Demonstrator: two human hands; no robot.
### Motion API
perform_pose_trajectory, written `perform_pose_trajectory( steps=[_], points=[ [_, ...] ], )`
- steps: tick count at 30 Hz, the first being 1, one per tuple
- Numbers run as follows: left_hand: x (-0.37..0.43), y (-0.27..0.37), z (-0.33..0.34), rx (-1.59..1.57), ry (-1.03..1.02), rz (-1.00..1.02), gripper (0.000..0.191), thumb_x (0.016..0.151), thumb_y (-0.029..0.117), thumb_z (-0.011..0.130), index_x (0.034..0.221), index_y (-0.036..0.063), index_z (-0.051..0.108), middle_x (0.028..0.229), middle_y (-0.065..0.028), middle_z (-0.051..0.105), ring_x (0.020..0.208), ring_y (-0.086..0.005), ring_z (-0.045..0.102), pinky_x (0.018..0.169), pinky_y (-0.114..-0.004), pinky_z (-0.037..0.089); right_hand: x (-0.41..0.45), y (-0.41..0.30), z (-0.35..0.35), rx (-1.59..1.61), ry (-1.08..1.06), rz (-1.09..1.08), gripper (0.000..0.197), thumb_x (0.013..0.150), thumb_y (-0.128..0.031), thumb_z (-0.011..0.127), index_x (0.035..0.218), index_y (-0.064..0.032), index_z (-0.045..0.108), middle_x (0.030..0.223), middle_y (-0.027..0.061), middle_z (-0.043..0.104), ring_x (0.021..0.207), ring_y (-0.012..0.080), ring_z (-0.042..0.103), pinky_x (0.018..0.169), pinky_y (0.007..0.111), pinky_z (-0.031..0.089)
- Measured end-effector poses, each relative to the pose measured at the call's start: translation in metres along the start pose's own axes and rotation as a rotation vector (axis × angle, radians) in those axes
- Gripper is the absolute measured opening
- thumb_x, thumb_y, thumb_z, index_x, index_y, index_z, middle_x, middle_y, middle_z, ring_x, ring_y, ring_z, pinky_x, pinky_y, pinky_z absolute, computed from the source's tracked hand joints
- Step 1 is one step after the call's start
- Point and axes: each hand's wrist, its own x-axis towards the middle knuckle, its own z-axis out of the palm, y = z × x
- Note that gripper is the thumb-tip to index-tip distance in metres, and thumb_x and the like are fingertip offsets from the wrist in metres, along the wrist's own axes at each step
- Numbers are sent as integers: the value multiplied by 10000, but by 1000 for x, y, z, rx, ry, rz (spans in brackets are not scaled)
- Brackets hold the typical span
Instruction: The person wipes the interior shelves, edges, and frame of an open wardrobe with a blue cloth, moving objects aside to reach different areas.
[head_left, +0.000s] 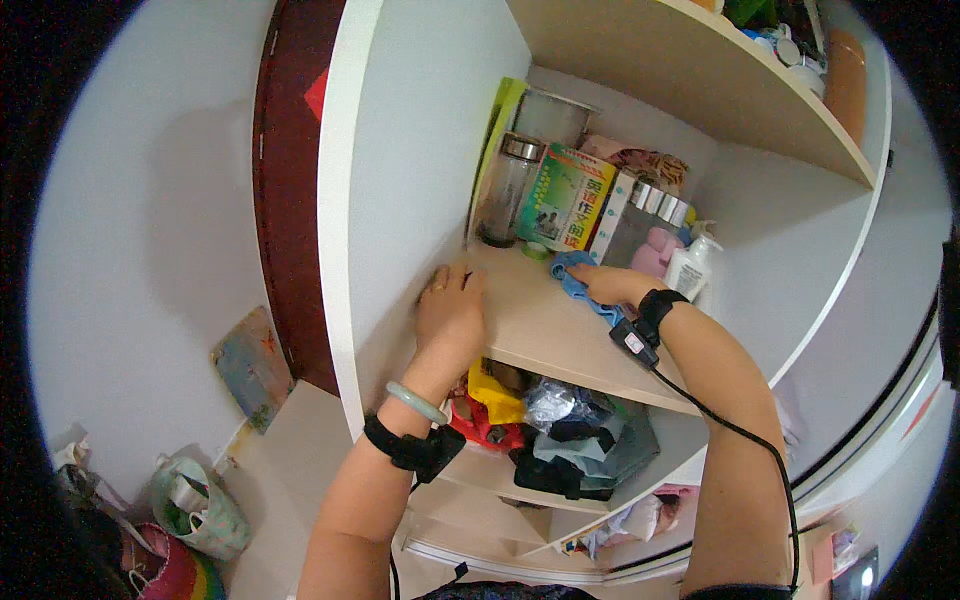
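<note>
My right hand (611, 286) presses a crumpled blue cloth (577, 279) onto the wooden shelf board (517, 307), just in front of a row of items. Flat near the shelf's left side, beside the white side panel, rests my left hand (452, 304), holding nothing. Behind the hands stand a glass bottle with a metal lid (511, 187), a green and yellow book (568, 199), a small green round item (535, 250), clear containers with silver lids (652, 217), a pink bottle (655, 253) and a white pump bottle (691, 268). Both wrists wear black straps with cables.
The shelf below holds a yellow item (495, 394), clear plastic and dark and grey fabric (577, 457). An upper shelf board (712, 82) juts overhead with more items on it. On the floor at left stand a pale green bag (201, 510) and a multicoloured one (169, 570).
</note>
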Motion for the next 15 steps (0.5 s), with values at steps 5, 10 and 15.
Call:
perform_pose_trajectory(
  steps=[5,10,15],
  points=[
    [1,0,2,-20,19,2,351,776,70,529,1126,45,530,1278,-163,471,1194,-367,438,959,-454,381,-15,-12,5,66,-34,129,635,798,18,381,1416,-32,242,1432,221,288,1232,408,405,1000,437,381],
    [3,4,-3,-42,-41,-12,383,781,71,519,1163,42,519,1297,-175,457,1200,-360,435,979,-464,359,-44,-23,8,118,31,131,643,785,26,409,1408,-30,258,1430,225,288,1218,409,417,996,428,381],
    [0,-5,4,-41,29,36,386,780,63,510,1164,28,519,1285,-186,472,1193,-357,443,1006,-476,329,-94,-57,-3,153,-11,63,616,789,56,404,1389,-19,285,1434,215,284,1254,381,381,1025,416,343]
  ],
)
